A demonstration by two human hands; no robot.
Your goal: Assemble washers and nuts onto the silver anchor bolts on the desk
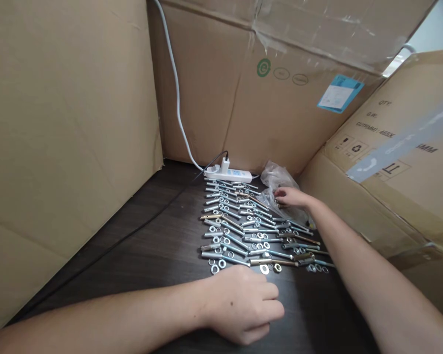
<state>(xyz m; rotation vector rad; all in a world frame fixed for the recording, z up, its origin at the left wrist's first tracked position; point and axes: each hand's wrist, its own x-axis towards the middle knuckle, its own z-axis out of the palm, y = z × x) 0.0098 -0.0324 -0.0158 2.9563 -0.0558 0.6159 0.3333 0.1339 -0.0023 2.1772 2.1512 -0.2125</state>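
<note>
**Bolts and washers in rows between cardboard walls**

Here, large cardboard boxes (70,123) stand on three sides of a dark desk (162,236), so the working area is narrow and closed in. A white power strip (227,173) lies at the far edge against the back box, and its cable goes up along the cardboard, probably to keep it away from the parts. In the middle of the desk the bolts (239,221) lie in tidy rows, nearly parallel, with small washers (217,268) between and beside them; such an arrangement makes them easy to see one by one. A crumpled clear plastic bag (276,179) sits just to the right of the far rows.

The right hand (291,196) is stretched far forward, and its fingers touch the bag and the bolts beside it; whether it grips anything cannot be told. The left hand (243,307) rests on the desk near the closest row, fingers curled loosely inward, and what it may hold is hidden.
</note>
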